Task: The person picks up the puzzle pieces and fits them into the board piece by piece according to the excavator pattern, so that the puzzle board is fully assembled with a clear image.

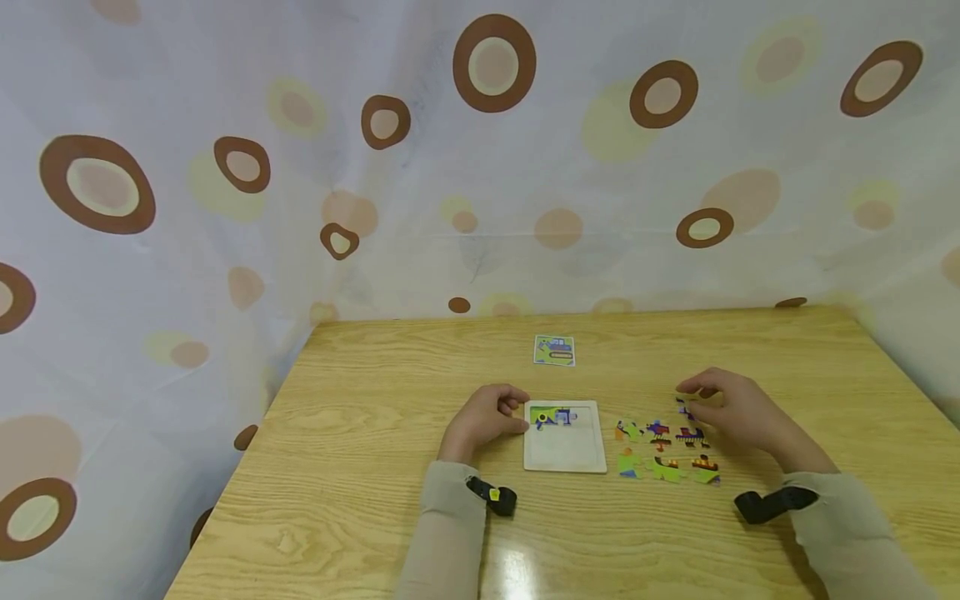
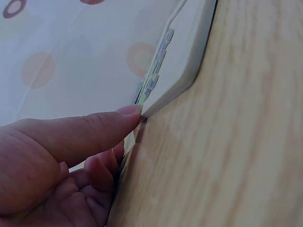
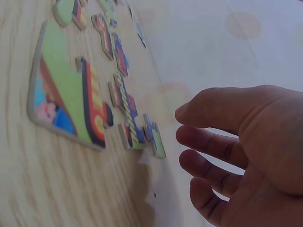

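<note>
A white square puzzle tray (image 1: 562, 450) lies on the table, with a few joined puzzle pieces (image 1: 553, 417) in its upper left part. My left hand (image 1: 487, 418) holds the tray's left edge, and its thumb (image 2: 106, 132) presses the rim at a corner in the left wrist view. To the right of the tray lie loose puzzle pieces (image 1: 666, 468) in rough rows. My right hand (image 1: 738, 408) hovers at the far right of these, beside a small blue and green piece (image 3: 154, 137). Its fingers are relaxed and apart, with nothing between them.
A small picture card (image 1: 554, 351) showing a digger lies behind the tray. The wooden table (image 1: 360, 467) reaches back to a hanging white cloth (image 1: 420, 192) patterned with brown rings. Each wrist wears a black strap (image 1: 776, 503).
</note>
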`<state>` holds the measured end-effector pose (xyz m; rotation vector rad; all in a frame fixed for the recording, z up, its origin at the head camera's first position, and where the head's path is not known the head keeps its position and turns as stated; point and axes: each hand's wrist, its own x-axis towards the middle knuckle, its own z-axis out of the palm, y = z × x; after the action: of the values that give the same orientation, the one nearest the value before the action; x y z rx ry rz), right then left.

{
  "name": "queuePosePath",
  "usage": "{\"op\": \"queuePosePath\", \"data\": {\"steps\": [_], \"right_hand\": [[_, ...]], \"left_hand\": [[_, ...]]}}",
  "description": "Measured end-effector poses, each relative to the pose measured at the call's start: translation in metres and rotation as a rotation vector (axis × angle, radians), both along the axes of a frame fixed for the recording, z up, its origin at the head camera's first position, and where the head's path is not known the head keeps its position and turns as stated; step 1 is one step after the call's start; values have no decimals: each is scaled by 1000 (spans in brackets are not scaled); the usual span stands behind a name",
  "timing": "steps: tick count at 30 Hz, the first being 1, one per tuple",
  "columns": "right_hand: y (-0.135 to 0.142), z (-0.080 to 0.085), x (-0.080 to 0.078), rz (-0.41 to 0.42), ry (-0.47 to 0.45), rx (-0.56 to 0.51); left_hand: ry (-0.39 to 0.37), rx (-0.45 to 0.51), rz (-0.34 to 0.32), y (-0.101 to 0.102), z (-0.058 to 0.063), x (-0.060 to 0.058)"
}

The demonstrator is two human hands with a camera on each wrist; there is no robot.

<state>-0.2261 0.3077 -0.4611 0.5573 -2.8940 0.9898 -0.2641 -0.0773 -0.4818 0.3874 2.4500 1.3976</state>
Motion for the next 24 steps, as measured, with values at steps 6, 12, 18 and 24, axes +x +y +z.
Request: {"op": "queuePosePath", "data": {"steps": [6,12,18,24], "right_hand": [[6,-7,-3,-10,-24,15],[8,-12,-4,-22,-17,24],[10,-15,-7,-27,-33,27],[11,-17,-6,-28,-60,24]], "left_hand": [[4,-13,-1,0,0,0],[-4,-11,5,1,1,0],[-1,-6,0,0,2,1],[0,-7,-4,0,2,1]]}}
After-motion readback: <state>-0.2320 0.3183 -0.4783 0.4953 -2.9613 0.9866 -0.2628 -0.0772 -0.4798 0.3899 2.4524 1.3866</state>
